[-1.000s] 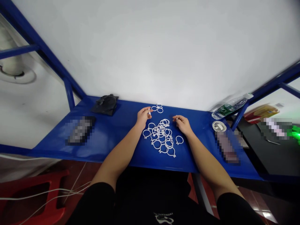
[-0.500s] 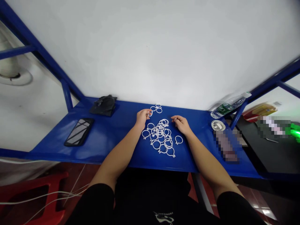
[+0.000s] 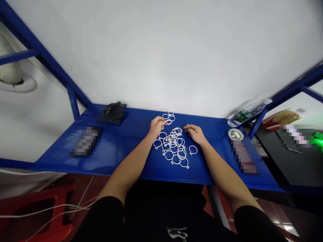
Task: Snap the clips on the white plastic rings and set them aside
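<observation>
My left hand (image 3: 157, 125) pinches a white curtain ring (image 3: 168, 122), held out to the right of its fingertips, just in front of a few like rings (image 3: 165, 116) by the wall. Across the gap, my right hand (image 3: 194, 131) is closed at the fingertips, where a tiny white bit shows, too small to name. Between and below both hands lies a loose pile of white curtain rings (image 3: 174, 148), many overlapping, each with a small clip-like tab. One single ring (image 3: 193, 150) sits apart, to the right of the pile near my right forearm.
The blue tabletop (image 3: 136, 134) meets a white wall behind. On the left lie a crumpled black bag (image 3: 112, 113) and a blurred-out dark object (image 3: 87, 142). To the right are a plastic bottle (image 3: 248, 112), a coiled white cable (image 3: 236, 134) and a pixelated item (image 3: 243, 156).
My left hand has moved slightly right and away from me, bringing its ring closer to the rings by the wall. The right hand stays nearly in place, its white bit now more at the fingertips.
</observation>
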### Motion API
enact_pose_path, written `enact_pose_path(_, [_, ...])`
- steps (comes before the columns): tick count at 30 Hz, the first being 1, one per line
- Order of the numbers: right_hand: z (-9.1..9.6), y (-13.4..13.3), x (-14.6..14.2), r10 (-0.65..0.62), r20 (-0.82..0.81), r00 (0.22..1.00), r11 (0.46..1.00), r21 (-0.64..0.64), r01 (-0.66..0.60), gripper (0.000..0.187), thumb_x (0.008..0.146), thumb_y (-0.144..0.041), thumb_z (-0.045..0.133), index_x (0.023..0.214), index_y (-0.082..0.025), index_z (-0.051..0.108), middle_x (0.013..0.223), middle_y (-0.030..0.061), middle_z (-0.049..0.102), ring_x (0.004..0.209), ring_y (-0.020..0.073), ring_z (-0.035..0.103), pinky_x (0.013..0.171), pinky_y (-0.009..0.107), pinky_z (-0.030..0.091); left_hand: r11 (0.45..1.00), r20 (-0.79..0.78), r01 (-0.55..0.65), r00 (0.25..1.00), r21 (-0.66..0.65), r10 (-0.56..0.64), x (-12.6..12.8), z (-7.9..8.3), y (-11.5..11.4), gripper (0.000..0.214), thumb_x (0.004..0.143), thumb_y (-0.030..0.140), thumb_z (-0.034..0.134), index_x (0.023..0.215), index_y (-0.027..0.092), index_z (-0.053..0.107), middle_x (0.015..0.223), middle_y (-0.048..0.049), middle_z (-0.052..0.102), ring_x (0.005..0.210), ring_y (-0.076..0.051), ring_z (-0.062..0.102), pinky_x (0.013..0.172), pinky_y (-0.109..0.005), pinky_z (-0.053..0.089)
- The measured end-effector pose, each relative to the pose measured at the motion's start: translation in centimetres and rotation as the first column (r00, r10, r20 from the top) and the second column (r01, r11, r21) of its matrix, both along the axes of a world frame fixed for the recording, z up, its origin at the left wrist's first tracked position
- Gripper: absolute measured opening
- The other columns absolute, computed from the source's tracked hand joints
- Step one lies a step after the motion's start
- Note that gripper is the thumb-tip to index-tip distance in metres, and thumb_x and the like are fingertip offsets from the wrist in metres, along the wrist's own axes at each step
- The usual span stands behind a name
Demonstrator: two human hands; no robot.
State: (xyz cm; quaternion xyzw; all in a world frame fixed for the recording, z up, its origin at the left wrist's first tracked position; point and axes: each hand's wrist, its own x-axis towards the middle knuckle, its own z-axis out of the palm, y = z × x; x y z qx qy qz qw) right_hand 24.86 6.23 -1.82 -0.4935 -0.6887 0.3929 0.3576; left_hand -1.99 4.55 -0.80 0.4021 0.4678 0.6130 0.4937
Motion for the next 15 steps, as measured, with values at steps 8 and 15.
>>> enact_pose_path(8, [-0.4, 0.1, 0.1, 0.0, 0.021, 1.0, 1.0, 0.017, 0.0, 0.045, 0.08, -0.028, 0.05, 0.11, -0.017, 0.081, 0.088, 0.0047, 0.077, 0.058, 0.0148, 0.059, 0.059, 0.029, 0.05, 0.974, -0.239, 0.228, 0.945, -0.01, -0.224, 0.7, -0.8, -0.6, 0.014, 0.076, 0.013, 0.054, 0.088, 0.019, 0.06, 0.092, -0.006, 0.082, 0.046, -0.009, 0.055, 0.051, -0.025, 0.046])
enact_pose_path(15, [-0.7, 0.2, 0.2, 0.007, 0.059, 0.998, 0.997, 0.077, -0.011, 0.046, 0.084, -0.028, 0.049, 0.116, -0.017, 0.08, 0.092, 0.0062, 0.077, 0.066, 0.0168, 0.063, 0.065, 0.03, 0.053, 0.946, -0.834, 0.239, 0.548, 0.218, 0.054, -0.6, -0.1, -0.8, 0.021, 0.094, 0.031, 0.067, 0.111, 0.023, 0.076, 0.144, -0.0077, 0.068, 0.132, -0.029, 0.061, 0.115, -0.05, 0.046])
